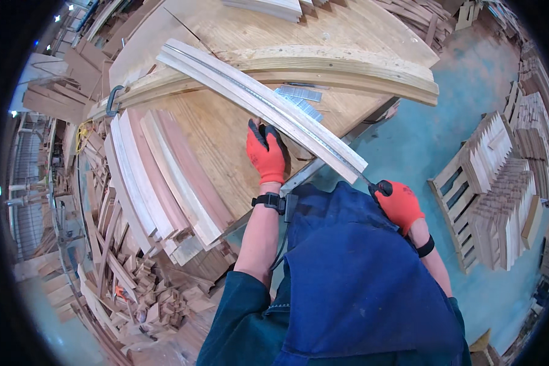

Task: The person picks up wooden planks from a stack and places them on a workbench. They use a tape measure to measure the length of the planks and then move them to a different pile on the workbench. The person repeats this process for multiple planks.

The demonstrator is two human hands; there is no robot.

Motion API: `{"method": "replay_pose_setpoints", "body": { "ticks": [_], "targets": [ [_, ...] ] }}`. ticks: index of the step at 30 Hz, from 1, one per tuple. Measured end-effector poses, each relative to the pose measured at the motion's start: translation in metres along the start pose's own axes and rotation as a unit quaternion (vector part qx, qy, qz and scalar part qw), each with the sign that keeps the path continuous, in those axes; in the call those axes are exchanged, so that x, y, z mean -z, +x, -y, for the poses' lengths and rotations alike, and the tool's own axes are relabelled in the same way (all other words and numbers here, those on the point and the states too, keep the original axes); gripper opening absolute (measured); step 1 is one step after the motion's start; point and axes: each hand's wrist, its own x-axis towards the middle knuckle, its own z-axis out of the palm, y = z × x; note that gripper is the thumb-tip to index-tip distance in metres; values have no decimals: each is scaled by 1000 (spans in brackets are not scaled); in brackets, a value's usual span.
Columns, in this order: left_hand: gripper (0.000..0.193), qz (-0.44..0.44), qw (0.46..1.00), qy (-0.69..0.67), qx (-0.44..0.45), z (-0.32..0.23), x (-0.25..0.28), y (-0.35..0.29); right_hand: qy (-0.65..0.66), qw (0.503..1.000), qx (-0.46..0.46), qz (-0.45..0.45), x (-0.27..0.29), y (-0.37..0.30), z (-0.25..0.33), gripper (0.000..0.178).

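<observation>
A long pale wooden moulding (238,85) lies slantwise across the workbench (226,131), its near end jutting past the bench edge. Along its face runs a thin line with fine marks, like a tape measure blade (314,137), leading toward my right hand. My left hand (266,155), in a red glove with black fingers, grips the moulding's lower edge at mid-length, its fingertips partly hidden. Just beyond the near end, my right hand (399,204) is closed, apparently on the tape measure, whose case is hard to tell from the black glove fingers.
Under the moulding a curved wooden beam (348,67) crosses the bench, with a clamp (113,100) at its left. Metallic strips (299,93) lie beside it. Curved wooden pieces (165,177) are laid out at left, above an offcut pile (158,293). A loaded pallet (460,201) stands right.
</observation>
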Motion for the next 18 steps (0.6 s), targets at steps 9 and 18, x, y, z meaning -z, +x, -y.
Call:
{"method": "replay_pose_setpoints", "body": {
  "ticks": [9, 18],
  "targets": [
    [46, 5, 999, -31, 36, -3, 1, -2, -37, 999, 16, -4, -2, 10, -5, 30],
    [44, -99, 936, -240, 238, 19, 7, 16, 163, 984, 60, -49, -1, 8, 3, 15]
  ]
}}
